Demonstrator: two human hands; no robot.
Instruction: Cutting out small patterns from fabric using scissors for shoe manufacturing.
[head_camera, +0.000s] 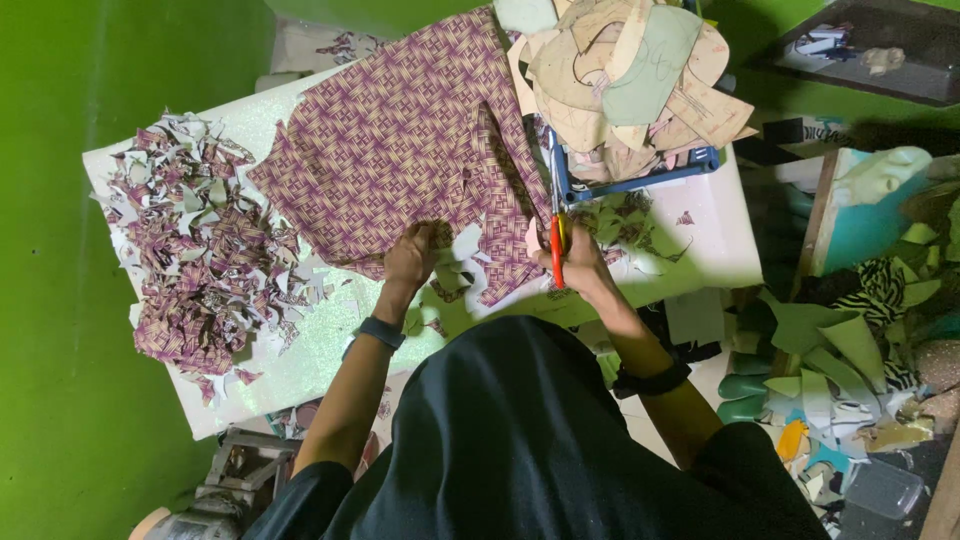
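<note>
Head view, looking down past a dark head covering onto a white tabletop (700, 225) set against green walls.

Right hand (580, 268): closed around the orange handles of a pair of scissors (557, 215). Blades point away from the person, running up along the right edge of the purple-and-cream woven-pattern sheet (410, 140). Dark band on that wrist.

Left hand (410, 258): fingers curled down, pressing or pinching the near edge of the same patterned sheet; cannot tell whether it grips the edge or only rests on it. Dark wristband on this arm too.

Patterned sheet: lies flat across the middle of the tabletop, near edge ragged with notches cut out, white backing showing where pieces curl up between the two hands.

Heap of offcuts (200, 250): purple-patterned and white scraps piled on the left part of the tabletop, just beside the sheet.

Stack of paper templates (630, 80): tan and pale green curved shapes, piled in a blue tray (640, 182) at the far right of the tabletop, touching the sheet's right edge.

Right of the tabletop, lower down: green cut shapes (830, 350) and mixed scraps on the floor.
</note>
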